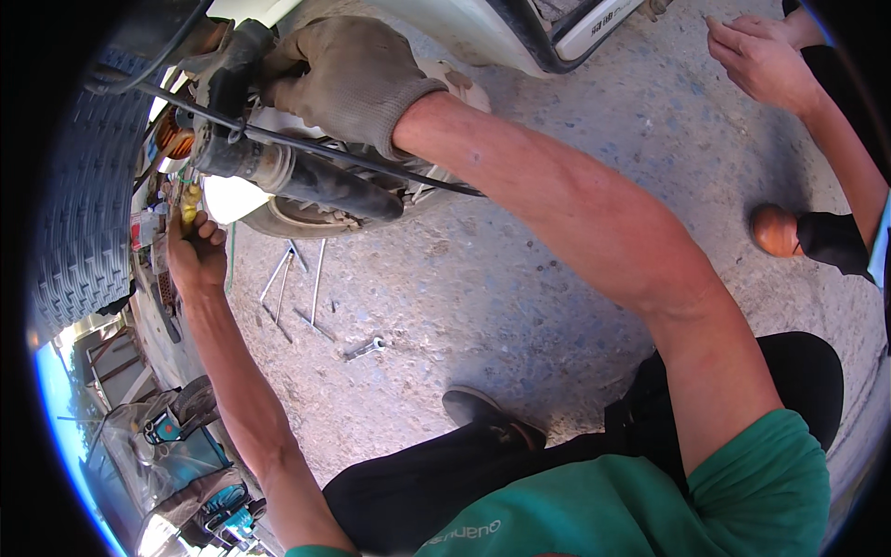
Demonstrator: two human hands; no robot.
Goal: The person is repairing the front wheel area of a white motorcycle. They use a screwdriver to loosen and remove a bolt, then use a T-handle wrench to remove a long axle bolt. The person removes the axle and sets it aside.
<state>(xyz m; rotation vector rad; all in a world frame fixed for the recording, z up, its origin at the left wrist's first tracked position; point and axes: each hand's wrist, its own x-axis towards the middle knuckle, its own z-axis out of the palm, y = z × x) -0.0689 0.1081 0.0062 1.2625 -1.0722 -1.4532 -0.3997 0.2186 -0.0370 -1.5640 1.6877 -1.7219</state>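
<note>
My right hand point(343, 79), in a brown glove with a knit cuff, has its fingers curled against the upper end of a black shock-absorber assembly point(325, 181) on a vehicle; whatever the fingertips grip is hidden. A black cable point(380, 170) crosses the assembly beneath that hand. Lower left, my bare left hand point(198, 246) has curled fingers on a yellow-handled tool point(190, 202), its tip unclear. An orange coiled part point(171, 133) sits above it. A wheel point(288, 220) shows behind the shock.
T-handle wrenches point(318, 283) and an open-end wrench point(364, 348) lie on the concrete floor point(557, 371). Another person's hands point(761, 60) and brown shoe point(775, 230) are at right. A white body panel point(464, 28) is above. Teal power tools point(223, 501) are lower left, below a dark ribbed surface point(83, 195).
</note>
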